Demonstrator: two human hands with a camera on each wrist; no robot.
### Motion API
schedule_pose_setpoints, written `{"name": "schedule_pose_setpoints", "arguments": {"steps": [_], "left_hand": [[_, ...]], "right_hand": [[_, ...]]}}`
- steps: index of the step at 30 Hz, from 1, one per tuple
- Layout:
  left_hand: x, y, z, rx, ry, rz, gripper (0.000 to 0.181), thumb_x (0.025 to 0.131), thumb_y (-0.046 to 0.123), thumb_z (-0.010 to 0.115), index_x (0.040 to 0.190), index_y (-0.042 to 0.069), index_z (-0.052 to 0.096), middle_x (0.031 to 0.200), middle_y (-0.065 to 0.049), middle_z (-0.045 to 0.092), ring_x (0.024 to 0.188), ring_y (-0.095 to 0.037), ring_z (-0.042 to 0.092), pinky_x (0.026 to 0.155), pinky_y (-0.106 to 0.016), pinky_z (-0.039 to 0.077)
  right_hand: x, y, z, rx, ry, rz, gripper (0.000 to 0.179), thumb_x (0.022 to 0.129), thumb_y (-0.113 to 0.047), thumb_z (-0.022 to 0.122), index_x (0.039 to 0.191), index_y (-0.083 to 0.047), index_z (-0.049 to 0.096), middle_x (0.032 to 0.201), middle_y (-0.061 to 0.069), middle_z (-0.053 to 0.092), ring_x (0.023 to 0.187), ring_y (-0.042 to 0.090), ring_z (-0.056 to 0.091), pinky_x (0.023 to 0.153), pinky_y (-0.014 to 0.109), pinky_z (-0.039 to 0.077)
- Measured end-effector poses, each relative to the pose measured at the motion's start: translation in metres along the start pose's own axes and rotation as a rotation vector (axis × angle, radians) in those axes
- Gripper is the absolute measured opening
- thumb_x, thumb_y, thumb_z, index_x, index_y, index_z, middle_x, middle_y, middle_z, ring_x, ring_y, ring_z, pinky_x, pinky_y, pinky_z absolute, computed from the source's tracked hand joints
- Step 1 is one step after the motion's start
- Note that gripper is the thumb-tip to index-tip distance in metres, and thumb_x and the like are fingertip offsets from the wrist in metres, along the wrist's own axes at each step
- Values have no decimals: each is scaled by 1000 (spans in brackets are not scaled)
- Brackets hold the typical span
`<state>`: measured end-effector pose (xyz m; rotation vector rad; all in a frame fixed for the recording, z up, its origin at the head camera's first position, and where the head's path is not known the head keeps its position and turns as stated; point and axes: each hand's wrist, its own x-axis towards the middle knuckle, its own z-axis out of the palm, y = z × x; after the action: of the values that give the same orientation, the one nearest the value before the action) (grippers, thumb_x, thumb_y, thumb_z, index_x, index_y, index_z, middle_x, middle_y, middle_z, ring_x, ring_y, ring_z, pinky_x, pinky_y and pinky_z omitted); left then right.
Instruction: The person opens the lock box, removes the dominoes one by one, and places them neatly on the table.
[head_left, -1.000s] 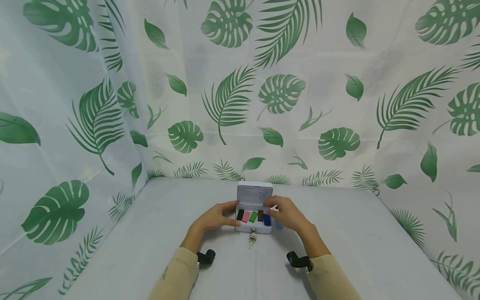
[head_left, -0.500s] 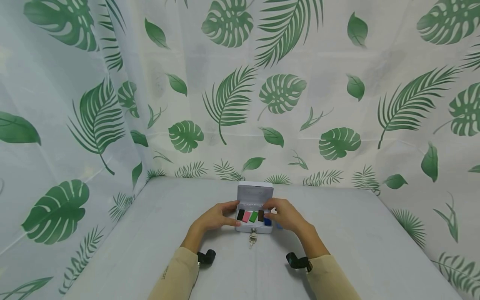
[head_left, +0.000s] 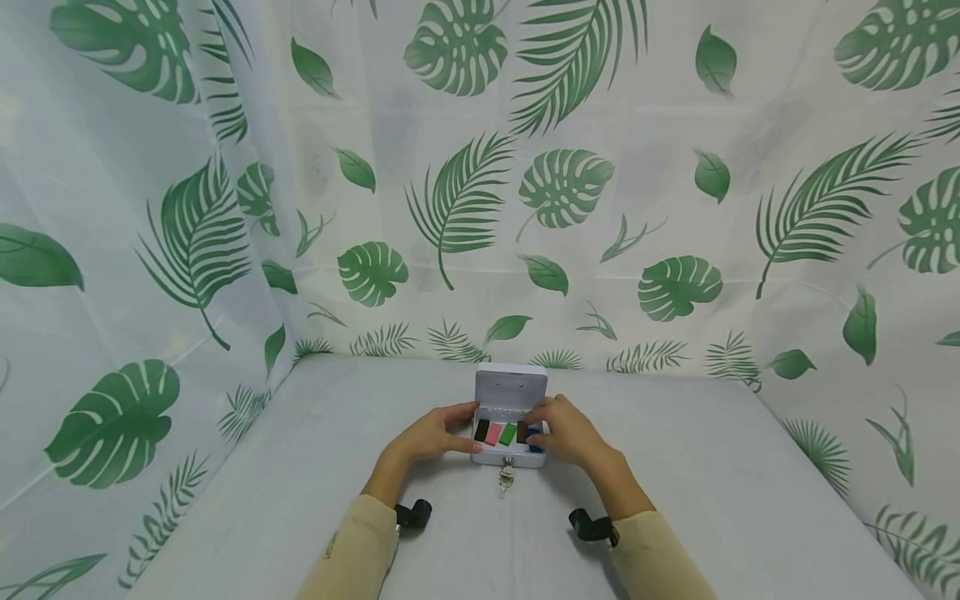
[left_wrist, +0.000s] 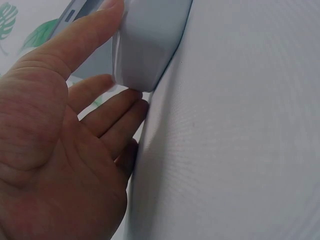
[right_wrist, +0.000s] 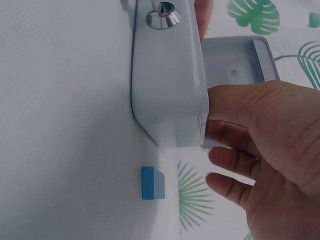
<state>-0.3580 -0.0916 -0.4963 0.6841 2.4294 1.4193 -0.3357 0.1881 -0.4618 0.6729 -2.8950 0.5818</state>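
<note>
A small white metal cash box (head_left: 484, 459) stands with its lid (head_left: 510, 388) up. Inside lie a black block (head_left: 482, 430), a pink block (head_left: 492, 433), a green block (head_left: 507, 433) and a brown block (head_left: 522, 431) in a row. My left hand (head_left: 426, 433) grips the box's left end, thumb near the front rim and fingers along the side and back. My right hand (head_left: 572, 430) reaches over the right wall, thumb and index finger at a dark blue block (head_left: 536, 447) partly covered by the thumb. In the right wrist view the box wall hides these fingertips.
Keys (head_left: 506, 477) hang from the front lock (right_wrist: 164, 16). A lighter blue block (right_wrist: 152, 183) rests on the table right of the box, behind my hand in the head view. A leaf-patterned curtain (head_left: 465, 333) rises beyond the white tabletop (head_left: 360, 383).
My right hand has shifted slightly left and deeper into the box, its thumb now across the dark blue block. It now hides the lighter blue block. My left hand stays put.
</note>
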Motion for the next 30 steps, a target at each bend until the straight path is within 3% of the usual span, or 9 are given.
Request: {"name": "schedule_pose_setpoints", "arguments": {"steps": [15, 30], "left_hand": [[-1, 1, 0, -2, 0, -5, 89, 84, 38, 87, 159, 17, 45, 160, -5, 50, 152, -27, 43, 127, -54, 27], [0, -1, 0, -2, -3, -7, 90, 83, 39, 88, 159, 18, 45, 160, -5, 50, 152, -27, 43, 127, -54, 27]], "right_hand": [[-2, -6, 4, -87, 28, 99, 34, 78, -24, 93, 107, -8, 82, 109, 10, 65, 97, 25, 48, 84, 41, 46], [-1, -4, 8, -43, -56, 182, 32, 83, -23, 88, 110, -7, 81, 104, 10, 74, 89, 22, 63, 81, 45, 59]]}}
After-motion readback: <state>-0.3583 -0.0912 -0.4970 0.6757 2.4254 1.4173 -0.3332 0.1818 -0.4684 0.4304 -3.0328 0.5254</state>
